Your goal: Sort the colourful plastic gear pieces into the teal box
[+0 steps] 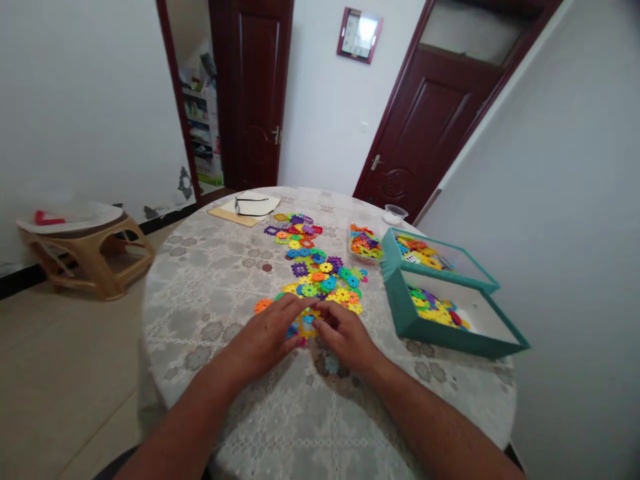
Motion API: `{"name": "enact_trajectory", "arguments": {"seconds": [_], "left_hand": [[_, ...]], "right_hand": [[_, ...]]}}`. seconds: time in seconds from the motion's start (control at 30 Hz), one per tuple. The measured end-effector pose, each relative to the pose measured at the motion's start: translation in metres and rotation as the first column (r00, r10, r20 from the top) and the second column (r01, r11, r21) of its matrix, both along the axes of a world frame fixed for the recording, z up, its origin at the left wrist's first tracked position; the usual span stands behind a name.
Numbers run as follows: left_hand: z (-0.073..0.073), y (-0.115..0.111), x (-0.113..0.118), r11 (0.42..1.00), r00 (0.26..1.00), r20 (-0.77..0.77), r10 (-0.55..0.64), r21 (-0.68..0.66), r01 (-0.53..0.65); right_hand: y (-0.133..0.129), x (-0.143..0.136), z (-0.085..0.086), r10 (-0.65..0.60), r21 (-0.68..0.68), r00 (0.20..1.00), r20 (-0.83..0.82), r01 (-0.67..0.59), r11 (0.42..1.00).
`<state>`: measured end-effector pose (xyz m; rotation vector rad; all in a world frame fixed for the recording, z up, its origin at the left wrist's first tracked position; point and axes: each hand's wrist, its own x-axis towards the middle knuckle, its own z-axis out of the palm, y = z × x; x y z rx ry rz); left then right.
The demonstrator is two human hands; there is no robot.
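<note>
A winding cluster of colourful plastic interlocking discs (309,289), many of them notched like gears, lies on the table, running away from me. At its near end, a yellow square interlocking piece (308,330) and some blue ones sit between my hands. My left hand (270,331) comes in from the left, its thumb and fingers closed around the edge of these near pieces. On the other side, my right hand (347,333) has its fingers curled and pinched at the same yellow piece. An orange disc (263,305) shows beside my left knuckles. My fingers partly hide the contact points.
Right of the cluster, a green box (450,340) and its matching second half (483,267) hold more pieces. A clear tub (353,250) of pieces and a small clear bowl (395,213) stand behind. Glasses (237,207) rest on paper at the far left. A stool (100,267) stands on the floor.
</note>
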<state>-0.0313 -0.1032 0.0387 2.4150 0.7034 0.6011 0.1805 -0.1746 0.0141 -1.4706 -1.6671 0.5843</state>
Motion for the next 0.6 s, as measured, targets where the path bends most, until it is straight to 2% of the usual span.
{"name": "enact_trajectory", "arguments": {"seconds": [0.1,0.2,0.3,0.4,0.47,0.6], "left_hand": [[-0.002,0.008,-0.004,0.994,0.996,-0.012,0.087,0.071,-0.086],[-0.007,0.020,-0.010,0.972,0.975,-0.082,0.206,0.137,-0.193],[-0.011,0.026,-0.015,0.951,0.937,-0.190,0.293,0.163,-0.264],[-0.011,0.027,-0.017,0.940,0.901,-0.275,0.336,0.156,-0.303],[-0.010,0.027,-0.017,0.935,0.884,-0.307,0.352,0.149,-0.321],[-0.012,0.030,-0.018,0.931,0.864,-0.346,0.366,0.149,-0.334]], "right_hand": [[-0.001,0.012,0.019,-0.092,0.104,0.995,0.035,0.088,0.991],[-0.006,0.033,0.046,-0.235,0.231,0.962,0.139,0.199,0.952],[-0.008,0.063,0.073,-0.345,0.249,0.912,0.220,0.290,0.924],[-0.001,0.107,0.093,-0.436,0.234,0.848,0.300,0.377,0.896],[0.008,0.143,0.103,-0.541,0.270,0.772,0.335,0.471,0.840],[0.027,0.210,0.117,-0.743,0.398,0.552,0.380,0.628,0.669]]}}
